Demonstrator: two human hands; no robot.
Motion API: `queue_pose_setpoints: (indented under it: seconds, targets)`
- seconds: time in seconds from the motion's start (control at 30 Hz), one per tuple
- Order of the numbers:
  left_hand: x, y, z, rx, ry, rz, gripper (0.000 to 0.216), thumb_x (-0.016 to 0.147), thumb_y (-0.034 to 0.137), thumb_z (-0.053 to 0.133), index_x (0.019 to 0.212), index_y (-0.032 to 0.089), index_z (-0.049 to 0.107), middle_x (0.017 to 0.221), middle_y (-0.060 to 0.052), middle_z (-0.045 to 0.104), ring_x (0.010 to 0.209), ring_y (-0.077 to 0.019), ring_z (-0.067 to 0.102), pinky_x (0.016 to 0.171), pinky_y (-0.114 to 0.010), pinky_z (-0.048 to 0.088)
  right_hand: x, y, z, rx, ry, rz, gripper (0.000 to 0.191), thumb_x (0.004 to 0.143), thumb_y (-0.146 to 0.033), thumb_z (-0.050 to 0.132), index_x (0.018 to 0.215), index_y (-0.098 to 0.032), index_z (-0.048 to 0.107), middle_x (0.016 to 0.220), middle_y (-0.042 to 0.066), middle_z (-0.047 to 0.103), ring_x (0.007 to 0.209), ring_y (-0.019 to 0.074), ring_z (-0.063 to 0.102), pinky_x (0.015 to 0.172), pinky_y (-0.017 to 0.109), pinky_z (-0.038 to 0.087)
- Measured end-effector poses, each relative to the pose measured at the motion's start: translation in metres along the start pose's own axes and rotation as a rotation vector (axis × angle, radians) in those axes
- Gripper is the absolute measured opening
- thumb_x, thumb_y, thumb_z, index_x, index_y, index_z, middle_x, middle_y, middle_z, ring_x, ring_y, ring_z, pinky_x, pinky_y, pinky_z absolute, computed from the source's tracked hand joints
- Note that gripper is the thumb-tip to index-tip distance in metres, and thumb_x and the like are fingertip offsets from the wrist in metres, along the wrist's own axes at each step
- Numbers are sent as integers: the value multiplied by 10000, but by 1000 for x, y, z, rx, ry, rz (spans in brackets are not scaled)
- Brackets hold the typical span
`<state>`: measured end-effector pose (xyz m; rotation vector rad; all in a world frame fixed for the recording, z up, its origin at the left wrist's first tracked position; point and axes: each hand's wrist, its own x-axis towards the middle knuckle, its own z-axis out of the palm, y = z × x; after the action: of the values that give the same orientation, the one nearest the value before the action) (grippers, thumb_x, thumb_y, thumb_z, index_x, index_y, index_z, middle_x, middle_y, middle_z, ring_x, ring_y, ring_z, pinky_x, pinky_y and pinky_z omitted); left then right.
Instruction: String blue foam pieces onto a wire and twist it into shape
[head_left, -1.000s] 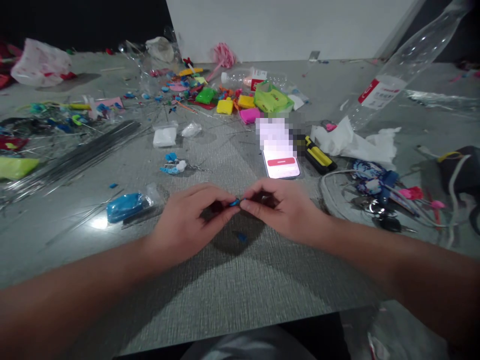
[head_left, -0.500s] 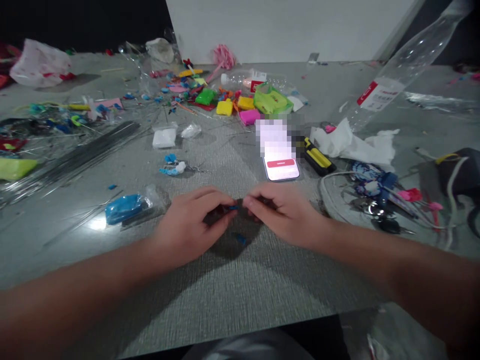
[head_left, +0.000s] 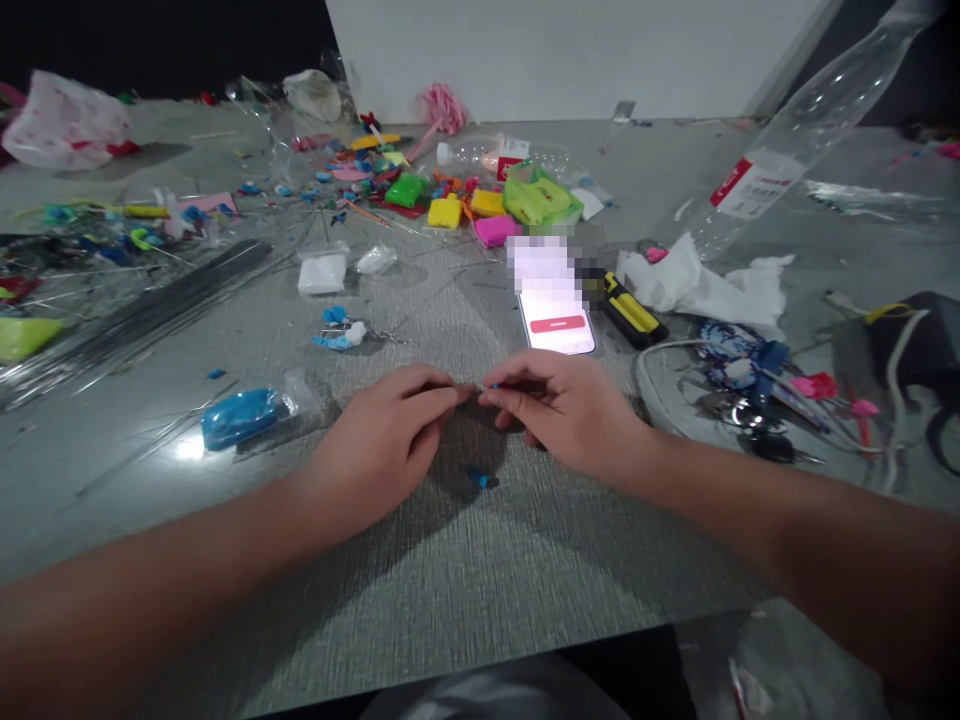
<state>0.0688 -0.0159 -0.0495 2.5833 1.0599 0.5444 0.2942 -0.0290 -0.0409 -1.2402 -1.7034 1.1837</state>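
Note:
My right hand (head_left: 574, 405) pinches a tiny blue piece of modelling clay (head_left: 495, 386) between thumb and forefinger. Against those fingertips rest the closed fingertips of my left hand (head_left: 394, 425); whatever they grip, if anything, is hidden. Below the hands, a small blue clay piece (head_left: 478, 478) lies on the grey table. To the left of my left hand is a packet of blue clay (head_left: 240, 418) in clear wrapping. A small blue-and-white clay piece with thin wires (head_left: 343, 335) sits beyond it.
Behind my hands lies a lit phone (head_left: 555, 325), beside a yellow-black cutter (head_left: 632, 310). Keys (head_left: 772, 440) and a white cable stand off to the right, near a tall clear bottle (head_left: 757, 185). Wire strands (head_left: 157, 310) and colourful clay packets (head_left: 445, 211) spread across the back and left.
The blue bit that showed at my left fingertips now shows at my right ones. My hands have come together, fingertips touching, and shifted slightly away from me.

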Motion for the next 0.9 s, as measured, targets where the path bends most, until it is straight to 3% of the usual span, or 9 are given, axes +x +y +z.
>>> queue_pose_setpoints:
  seconds: [0.1,0.2,0.3,0.4,0.5,0.6,0.9]
  targets:
    - [-1,2,-2,-13,85,-33,310,967,152,516,1214,175,702,1212,-108,703,1085,-234,670,945,-387,546,2,1,-1,-12,-15,51,208,913,-351,703,837,-157,698,680,-2,700,504,87,611,480,207,467]
    - [-3,5,-6,-35,202,-58,231,973,204,573,1153,200,718,1147,-84,732,1038,-215,690,905,-353,554,2,2,-1,-74,-25,-9,224,997,-331,574,943,-163,711,781,19,734,548,86,620,530,220,485]
    - [-6,12,-11,-71,254,-74,155,958,221,625,1072,222,730,1012,-44,765,925,-186,708,826,-310,560,1,2,-1,-114,20,-55,144,943,-309,666,955,-171,706,800,12,737,607,100,628,559,227,472]
    - [-10,23,-14,-284,197,-183,134,947,266,660,1059,248,732,857,0,760,731,-139,698,653,-249,557,0,-1,-1,-189,0,-100,250,981,-351,620,821,-170,685,703,3,694,639,114,628,580,235,454]
    - [-10,32,-14,-746,55,-429,142,958,329,650,1037,231,717,724,26,717,501,-84,603,436,-180,482,-3,-3,-2,-245,7,-250,210,1028,-297,541,946,-179,694,841,26,722,730,119,645,642,243,478]
    - [-6,33,-13,-1064,-67,-565,148,945,335,660,934,190,686,632,45,648,410,-45,498,353,-128,387,-6,-6,-1,-237,-16,-445,110,993,-235,605,1032,-191,698,924,39,715,829,134,651,700,252,509]
    - [-4,26,-13,-1180,-166,-552,74,920,240,670,926,167,684,633,42,630,431,-27,490,374,-87,379,-11,-6,4,-192,-81,-619,175,953,-155,664,1086,-234,747,960,38,654,873,123,646,786,267,540]
